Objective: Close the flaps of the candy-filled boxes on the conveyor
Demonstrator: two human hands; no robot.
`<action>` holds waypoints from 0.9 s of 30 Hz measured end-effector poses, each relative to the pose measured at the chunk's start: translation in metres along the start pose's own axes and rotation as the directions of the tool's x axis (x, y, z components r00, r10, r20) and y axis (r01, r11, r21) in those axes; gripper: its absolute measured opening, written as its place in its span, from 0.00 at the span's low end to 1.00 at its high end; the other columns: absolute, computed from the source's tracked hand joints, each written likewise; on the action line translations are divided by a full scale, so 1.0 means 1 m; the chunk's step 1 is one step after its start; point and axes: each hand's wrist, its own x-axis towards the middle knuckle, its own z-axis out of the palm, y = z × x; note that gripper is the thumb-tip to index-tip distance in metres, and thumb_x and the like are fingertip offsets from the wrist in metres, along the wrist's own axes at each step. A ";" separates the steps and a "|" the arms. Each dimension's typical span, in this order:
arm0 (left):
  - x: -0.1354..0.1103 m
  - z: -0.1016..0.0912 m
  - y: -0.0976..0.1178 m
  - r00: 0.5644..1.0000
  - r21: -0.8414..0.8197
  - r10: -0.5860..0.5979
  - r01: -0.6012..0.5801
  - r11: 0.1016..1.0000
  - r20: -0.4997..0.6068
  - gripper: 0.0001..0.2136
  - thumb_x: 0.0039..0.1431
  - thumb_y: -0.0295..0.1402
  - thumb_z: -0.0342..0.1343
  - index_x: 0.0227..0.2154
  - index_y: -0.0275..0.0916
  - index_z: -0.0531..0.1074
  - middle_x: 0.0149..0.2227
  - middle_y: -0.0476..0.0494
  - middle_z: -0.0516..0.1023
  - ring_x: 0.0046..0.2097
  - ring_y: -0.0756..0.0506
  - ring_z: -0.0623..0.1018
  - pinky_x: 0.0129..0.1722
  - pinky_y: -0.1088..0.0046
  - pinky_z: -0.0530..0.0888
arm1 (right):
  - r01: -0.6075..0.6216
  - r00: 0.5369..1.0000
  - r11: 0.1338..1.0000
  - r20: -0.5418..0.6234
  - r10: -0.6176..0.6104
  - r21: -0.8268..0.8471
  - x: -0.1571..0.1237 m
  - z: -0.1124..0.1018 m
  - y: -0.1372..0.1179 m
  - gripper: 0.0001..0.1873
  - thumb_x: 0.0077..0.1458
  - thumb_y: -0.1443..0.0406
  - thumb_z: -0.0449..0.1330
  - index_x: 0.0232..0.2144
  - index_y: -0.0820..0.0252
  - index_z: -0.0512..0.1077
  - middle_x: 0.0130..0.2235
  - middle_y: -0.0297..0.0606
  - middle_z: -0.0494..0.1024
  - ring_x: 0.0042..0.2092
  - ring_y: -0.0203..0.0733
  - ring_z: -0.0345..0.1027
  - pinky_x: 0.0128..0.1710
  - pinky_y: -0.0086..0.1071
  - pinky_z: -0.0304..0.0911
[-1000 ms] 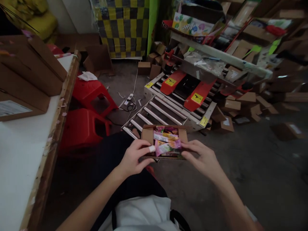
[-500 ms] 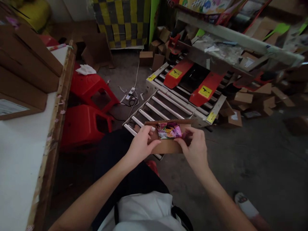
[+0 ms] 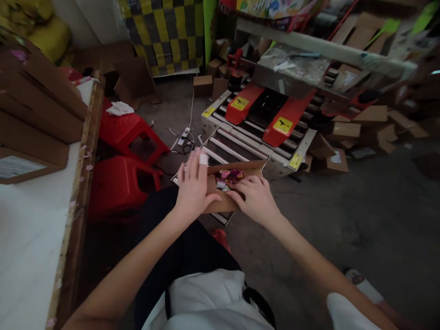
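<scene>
A small open cardboard box (image 3: 220,205) rests on the near end of the roller conveyor, with colourful shiny packets (image 3: 227,178) inside it. My left hand (image 3: 193,188) lies at the box's left end, fingers stretched out and pointing away from me, with a white wrap on one fingertip. Over the right part of the box, my right hand (image 3: 253,195) reaches in with bent fingers touching the packets. Its fingertips are partly hidden among them, so a firm grip cannot be made out.
Beyond the box stands a roller conveyor machine (image 3: 237,145) with red guides (image 3: 284,123). Red stools (image 3: 118,188) and a white table (image 3: 30,229) with cardboard boxes (image 3: 34,137) are on the left. Loose boxes (image 3: 343,133) pile up at right. A power strip (image 3: 184,136) lies on the floor.
My left hand has let go of the box's left end and its fingers are now extended. My right hand has moved left from the box's right end onto the packets.
</scene>
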 end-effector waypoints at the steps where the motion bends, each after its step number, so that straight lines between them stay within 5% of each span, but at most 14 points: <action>1: 0.005 -0.002 0.001 0.995 0.030 0.057 -0.060 0.998 0.083 0.41 0.39 0.41 0.69 0.55 0.36 0.56 0.57 0.29 0.62 0.59 0.30 0.61 0.57 0.51 0.56 | 0.006 1.000 1.000 -0.014 -0.007 -0.025 0.001 0.002 0.000 0.15 0.59 0.55 0.53 0.31 0.57 0.75 0.36 0.38 0.78 0.43 0.48 0.64 0.46 0.44 0.54; 3: 0.009 -0.004 0.002 0.977 0.087 0.109 -0.126 0.988 0.186 0.35 0.42 0.39 0.68 0.53 0.36 0.60 0.51 0.34 0.69 0.53 0.34 0.67 0.53 0.56 0.62 | 0.035 0.995 0.998 -0.089 -0.039 -0.048 -0.003 0.009 0.002 0.14 0.59 0.55 0.54 0.32 0.58 0.74 0.36 0.39 0.77 0.42 0.47 0.64 0.45 0.42 0.55; 5: 0.003 -0.001 0.002 0.978 0.128 0.116 -0.140 0.982 0.175 0.29 0.44 0.39 0.66 0.49 0.36 0.65 0.46 0.37 0.71 0.48 0.37 0.70 0.49 0.59 0.66 | 0.060 0.960 0.998 -0.272 -0.065 -0.025 -0.010 0.018 0.004 0.12 0.58 0.56 0.55 0.35 0.58 0.73 0.37 0.40 0.75 0.42 0.45 0.64 0.45 0.41 0.57; 8: -0.017 0.010 -0.002 0.980 0.104 0.188 -0.194 0.976 0.064 0.12 0.52 0.36 0.61 0.38 0.38 0.71 0.41 0.41 0.74 0.44 0.41 0.71 0.48 0.62 0.67 | 0.042 0.785 0.999 -0.619 -0.023 0.015 -0.023 0.031 0.006 0.15 0.54 0.56 0.59 0.40 0.60 0.70 0.41 0.45 0.72 0.46 0.47 0.63 0.47 0.41 0.58; 10: -0.030 0.017 -0.005 0.972 0.064 0.235 -0.234 0.970 -0.008 0.04 0.57 0.34 0.56 0.32 0.40 0.72 0.39 0.44 0.75 0.43 0.43 0.72 0.49 0.62 0.67 | -0.009 0.729 1.000 -0.684 -0.008 -0.021 -0.030 0.036 0.004 0.22 0.52 0.54 0.60 0.45 0.62 0.68 0.46 0.48 0.71 0.51 0.51 0.61 0.52 0.46 0.54; 14: -0.041 0.024 -0.008 0.977 0.020 0.203 -0.202 0.979 -0.069 0.07 0.60 0.34 0.51 0.30 0.39 0.72 0.44 0.42 0.74 0.49 0.42 0.70 0.52 0.60 0.66 | -0.020 0.912 0.987 -0.407 -0.047 -0.158 -0.030 0.033 0.001 0.25 0.59 0.54 0.51 0.55 0.59 0.63 0.57 0.46 0.66 0.59 0.55 0.55 0.60 0.56 0.35; 16: -0.040 0.025 -0.003 0.986 0.023 0.151 -0.150 0.988 -0.074 0.08 0.60 0.34 0.50 0.29 0.38 0.72 0.50 0.39 0.70 0.56 0.39 0.65 0.54 0.58 0.65 | 0.050 0.970 0.983 -0.228 -0.090 -0.176 -0.017 0.028 0.010 0.27 0.62 0.55 0.46 0.59 0.62 0.58 0.60 0.47 0.62 0.60 0.53 0.54 0.61 0.55 0.37; 19: -0.038 0.029 0.014 0.998 0.083 0.033 -0.028 0.996 -0.059 0.07 0.59 0.36 0.52 0.33 0.39 0.72 0.53 0.38 0.67 0.56 0.37 0.65 0.52 0.55 0.64 | 0.163 0.984 0.972 -0.046 -0.173 -0.167 0.017 0.017 0.033 0.29 0.62 0.55 0.43 0.61 0.64 0.55 0.62 0.46 0.58 0.63 0.50 0.51 0.61 0.51 0.41; 22: -0.040 0.035 0.033 0.988 0.152 -0.137 0.145 0.978 -0.067 0.09 0.58 0.39 0.53 0.37 0.42 0.73 0.50 0.37 0.69 0.48 0.37 0.69 0.46 0.55 0.66 | 0.153 0.987 0.971 -0.026 -0.160 -0.181 0.039 0.012 0.046 0.29 0.62 0.54 0.44 0.61 0.62 0.54 0.63 0.46 0.56 0.64 0.52 0.47 0.62 0.56 0.35; 27: -0.043 0.042 0.043 0.962 0.091 -0.253 0.262 0.961 -0.102 0.08 0.59 0.38 0.52 0.33 0.42 0.74 0.48 0.38 0.69 0.47 0.38 0.69 0.45 0.57 0.65 | 0.005 0.989 0.999 -0.149 -0.011 -0.038 -0.003 0.038 0.008 0.32 0.62 0.55 0.41 0.64 0.66 0.46 0.65 0.52 0.49 0.66 0.54 0.39 0.60 0.56 0.41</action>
